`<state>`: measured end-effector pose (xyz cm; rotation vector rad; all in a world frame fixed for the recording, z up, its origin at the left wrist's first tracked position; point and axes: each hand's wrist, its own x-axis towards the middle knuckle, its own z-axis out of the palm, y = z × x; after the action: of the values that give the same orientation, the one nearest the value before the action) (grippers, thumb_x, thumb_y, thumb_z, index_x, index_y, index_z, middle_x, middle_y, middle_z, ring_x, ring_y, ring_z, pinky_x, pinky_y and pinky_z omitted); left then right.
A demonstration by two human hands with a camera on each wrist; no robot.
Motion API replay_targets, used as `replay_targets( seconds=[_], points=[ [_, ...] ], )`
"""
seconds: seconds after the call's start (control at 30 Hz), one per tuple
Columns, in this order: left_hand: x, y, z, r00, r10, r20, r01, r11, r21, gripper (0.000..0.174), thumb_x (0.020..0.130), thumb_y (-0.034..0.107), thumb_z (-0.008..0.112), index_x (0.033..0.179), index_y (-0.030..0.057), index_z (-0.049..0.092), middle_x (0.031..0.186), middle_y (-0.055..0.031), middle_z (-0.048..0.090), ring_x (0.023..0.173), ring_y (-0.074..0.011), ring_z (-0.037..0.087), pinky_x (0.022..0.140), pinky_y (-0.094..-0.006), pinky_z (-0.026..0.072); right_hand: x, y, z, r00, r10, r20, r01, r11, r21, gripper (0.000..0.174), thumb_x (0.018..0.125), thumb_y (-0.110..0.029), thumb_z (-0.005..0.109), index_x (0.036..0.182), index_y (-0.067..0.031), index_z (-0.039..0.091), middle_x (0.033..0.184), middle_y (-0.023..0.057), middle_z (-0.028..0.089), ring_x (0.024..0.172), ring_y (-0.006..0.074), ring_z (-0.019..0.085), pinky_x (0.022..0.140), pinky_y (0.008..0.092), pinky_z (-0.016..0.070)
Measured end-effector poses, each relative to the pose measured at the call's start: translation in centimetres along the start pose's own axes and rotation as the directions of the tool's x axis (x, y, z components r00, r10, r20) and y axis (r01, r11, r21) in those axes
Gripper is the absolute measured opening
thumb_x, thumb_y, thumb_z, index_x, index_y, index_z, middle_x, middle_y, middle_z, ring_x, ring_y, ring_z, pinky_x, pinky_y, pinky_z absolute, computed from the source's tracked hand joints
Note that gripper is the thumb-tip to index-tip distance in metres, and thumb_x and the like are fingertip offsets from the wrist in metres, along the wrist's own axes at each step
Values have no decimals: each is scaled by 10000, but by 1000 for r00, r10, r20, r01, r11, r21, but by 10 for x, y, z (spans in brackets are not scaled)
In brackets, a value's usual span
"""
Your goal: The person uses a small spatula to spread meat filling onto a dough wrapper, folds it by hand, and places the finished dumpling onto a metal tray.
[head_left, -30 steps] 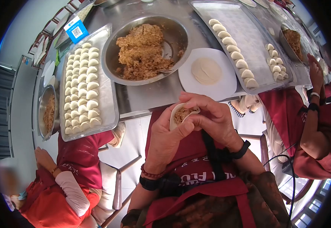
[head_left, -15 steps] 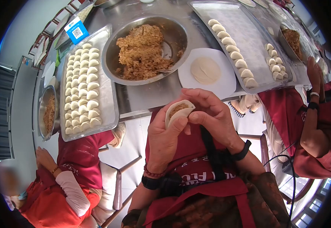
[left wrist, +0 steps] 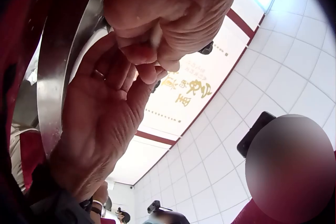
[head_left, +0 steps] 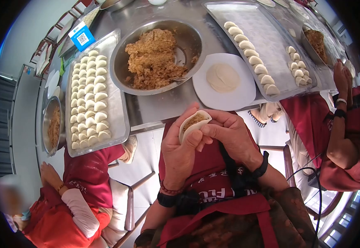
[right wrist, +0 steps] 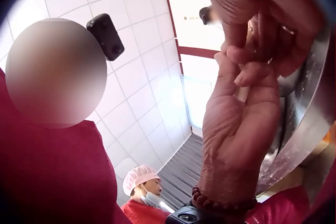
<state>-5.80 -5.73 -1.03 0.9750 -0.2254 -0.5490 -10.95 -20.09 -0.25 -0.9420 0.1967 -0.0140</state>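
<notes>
An unsealed dumpling [head_left: 195,123], a pale round wrapper folded up around brown filling, is held over my lap at the table's front edge. My left hand [head_left: 178,149] cradles it, thumb along its near side and fingers behind. At its right end, the thumb and fingers of my right hand [head_left: 234,134] pinch the wrapper's edge. The filling shows through the gap along the top. In the left wrist view my right hand [left wrist: 100,119] meets the left at the fingertips. The right wrist view shows my left hand [right wrist: 236,119] from below, with the dumpling mostly hidden.
A steel bowl of filling [head_left: 116,68] stands ahead, beside a white plate [head_left: 246,89] with stacked wrappers [head_left: 223,77]. Trays with rows of dumplings lie left [head_left: 121,120] and right [head_left: 271,37]. A smaller filling bowl [head_left: 60,124] stands far left. People sit on both sides.
The wrapper has gone from lying open in the left hand to folded up around its filling. My right fingers have shifted from over its far edge to its right end.
</notes>
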Motion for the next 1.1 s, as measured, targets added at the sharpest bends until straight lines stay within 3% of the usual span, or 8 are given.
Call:
replay_targets(
  seconds=[0.2, 0.37, 0.5, 0.7, 0.8, 0.9, 1.1],
  points=[
    [-1, -3, -1, 1000, -8, 7, 8, 1000, -30, 554, 931, 200, 686, 1379, -51, 477, 1294, -149, 591, 983, -148, 632, 779, -252, 566, -3, 0, 8, 990, -67, -128, 54, 993, -103, 287, 936, -81, 669, 1185, 59, 644, 967, 73, 704, 780, 75, 635, 651, 218, 544],
    [0, -8, -5, 999, -35, 21, 37, 997, -66, 512, 949, 202, 662, 1366, -43, 495, 1376, -180, 541, 1004, -172, 638, 859, -308, 562, -2, 2, 9, 986, -103, -131, 85, 987, -137, 277, 933, -82, 673, 1175, 52, 655, 937, 53, 698, 759, 60, 609, 672, 205, 539],
    [0, -6, 0, 999, 26, -24, -28, 994, -105, 468, 968, 187, 632, 1362, -33, 506, 1413, -190, 513, 961, -177, 639, 887, -329, 549, 0, 6, 5, 981, -126, -144, 98, 977, -189, 272, 941, -85, 662, 1181, 44, 661, 926, 45, 692, 751, 55, 601, 663, 204, 530],
    [0, -9, -2, 999, 35, 7, -34, 994, -101, 455, 980, 178, 613, 1366, -39, 504, 1369, -171, 549, 938, -166, 634, 882, -316, 540, 0, 6, 5, 980, -136, -146, 117, 984, -131, 234, 950, -77, 644, 1156, 26, 685, 927, 38, 700, 798, 57, 612, 724, 202, 527],
    [1, -10, -1, 1000, 21, 20, -19, 995, -95, 474, 980, 184, 616, 1373, -51, 495, 1296, -143, 592, 922, -153, 629, 865, -297, 533, 2, 10, -3, 964, -177, -199, 121, 957, -262, 222, 939, -58, 648, 1142, 19, 693, 1017, 72, 708, 848, 66, 620, 769, 216, 537],
    [3, -13, -1, 1000, 14, 12, -13, 996, -87, 489, 979, 192, 618, 1376, -61, 489, 1237, -120, 615, 907, -139, 623, 832, -273, 522, 7, 13, -1, 938, -282, -200, 241, 948, -206, 214, 926, -43, 658, 1128, 17, 697, 1129, 107, 691, 893, 73, 623, 788, 222, 540],
    [5, -11, 1, 999, 42, 7, -41, 997, -62, 470, 979, 185, 619, 1362, -64, 506, 1220, -121, 624, 898, -127, 620, 716, -229, 475, 8, 14, -6, 976, -182, -119, 181, 983, -15, 106, 918, -31, 665, 1004, 25, 694, 1210, 135, 659, 917, 88, 627, 784, 223, 535]
  ],
)
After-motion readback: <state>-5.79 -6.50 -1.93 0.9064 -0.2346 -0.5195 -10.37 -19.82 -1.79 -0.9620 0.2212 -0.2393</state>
